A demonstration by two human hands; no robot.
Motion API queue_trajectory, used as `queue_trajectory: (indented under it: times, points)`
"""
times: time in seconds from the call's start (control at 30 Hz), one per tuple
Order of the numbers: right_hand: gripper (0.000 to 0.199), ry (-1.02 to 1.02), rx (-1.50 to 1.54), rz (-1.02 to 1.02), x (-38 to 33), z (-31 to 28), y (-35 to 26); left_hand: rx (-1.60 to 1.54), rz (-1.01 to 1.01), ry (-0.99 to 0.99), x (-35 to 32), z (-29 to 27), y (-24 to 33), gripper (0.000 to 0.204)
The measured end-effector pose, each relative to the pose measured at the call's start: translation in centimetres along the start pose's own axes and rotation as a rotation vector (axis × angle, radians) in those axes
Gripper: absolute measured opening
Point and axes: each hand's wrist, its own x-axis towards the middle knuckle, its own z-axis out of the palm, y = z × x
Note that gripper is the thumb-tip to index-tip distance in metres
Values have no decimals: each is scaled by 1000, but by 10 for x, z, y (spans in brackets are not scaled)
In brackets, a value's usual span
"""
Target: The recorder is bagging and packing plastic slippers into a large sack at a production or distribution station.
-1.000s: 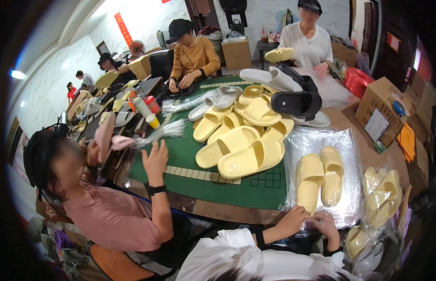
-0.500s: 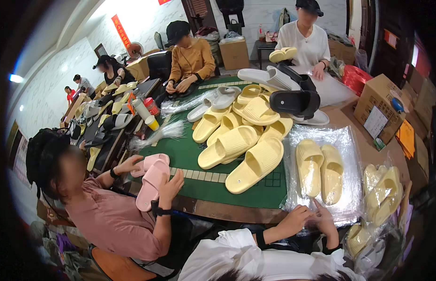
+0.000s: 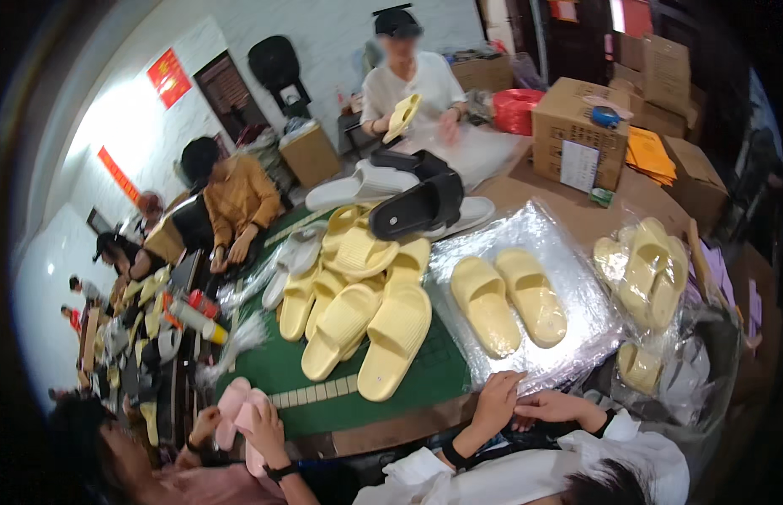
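A pair of yellow slippers point(image 3: 535, 296) lies side by side, apparently inside a clear plastic bag point(image 3: 568, 353) on a stack of shiny bags at the table's front. At the bag's near edge, my left hand point(image 3: 496, 408) has its fingers pressed together on the plastic. My right hand point(image 3: 553, 407) is just right of it, fingers curled toward my left hand; what they hold, if anything, is hidden. Left of the bags, a heap of loose yellow slippers point(image 3: 396, 337) rests on the green mat point(image 3: 434, 366), with black slippers point(image 3: 421, 206) and grey slippers point(image 3: 295, 257) around it.
Bagged yellow slippers point(image 3: 652, 273) hang at the table's right edge. A cardboard box point(image 3: 581, 135) stands at the far right. A co-worker at the left handles pink slippers point(image 3: 240, 412); another across the table holds a yellow slipper point(image 3: 402, 116). A row of pale tiles point(image 3: 311, 392) crosses the mat.
The view has swung right and tilted, so the table appears shifted left. My right hand has drawn back from the slippers toward the near edge. The co-worker across has turned the yellow slipper more upright.
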Motion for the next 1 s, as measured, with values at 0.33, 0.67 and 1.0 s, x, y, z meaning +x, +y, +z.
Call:
queue_trajectory:
  times: [0.33, 0.67, 1.0]
  points:
    - [48, 192, 228, -122, 13, -9, 6, -69, 37, 85, 10, -18, 39, 29]
    - [27, 452, 1008, -277, 64, -9, 25, -80, 43, -54, 9, -12, 46, 25]
    - [31, 1059, 212, -288, 19, -39, -23, -87, -120, 107, 2, -12, 25, 39]
